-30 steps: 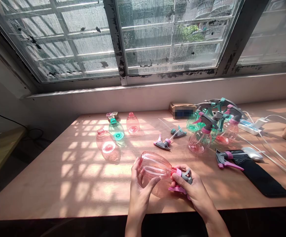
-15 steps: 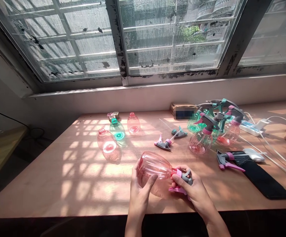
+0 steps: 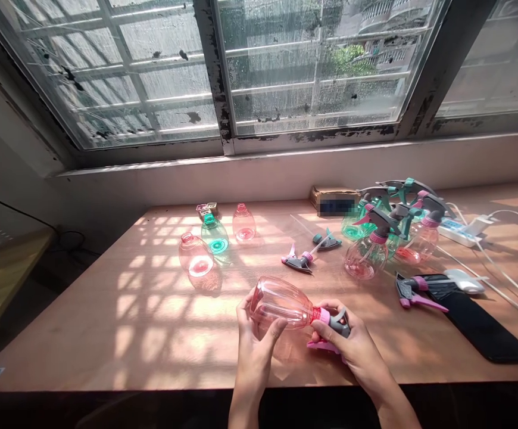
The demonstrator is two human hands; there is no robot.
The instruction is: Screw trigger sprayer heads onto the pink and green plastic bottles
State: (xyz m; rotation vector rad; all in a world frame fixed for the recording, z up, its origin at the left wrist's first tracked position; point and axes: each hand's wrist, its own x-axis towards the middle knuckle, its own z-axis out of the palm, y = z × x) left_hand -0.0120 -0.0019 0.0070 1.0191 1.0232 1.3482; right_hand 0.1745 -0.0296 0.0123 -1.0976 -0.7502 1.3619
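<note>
A clear pink bottle (image 3: pixel 283 302) lies sideways between my hands above the table's front part, its neck pointing right. My left hand (image 3: pixel 255 342) wraps round its base end, thumb on the near side. At the neck, my right hand (image 3: pixel 356 341) is closed on a grey and pink trigger spray head (image 3: pixel 340 323), whose pink collar sits against the bottle's mouth. How far the collar is screwed on, I cannot tell. Past the bottle lie a loose pink-and-grey spray head (image 3: pixel 298 261) and a teal-and-grey one (image 3: pixel 327 241).
Open-topped bottles, two pink (image 3: pixel 196 256) (image 3: pixel 243 223) and one green (image 3: pixel 214 234), stand back left. Several bottles with spray heads (image 3: pixel 366 256) crowd the back right, near a power strip (image 3: pixel 458 232) and cables. Another spray head (image 3: pixel 415 293) lies by a black phone (image 3: pixel 486 328).
The view has shifted slightly, so things sit a little further right. Both hands keep their hold on the bottle and spray head, with hardly any visible movement.
</note>
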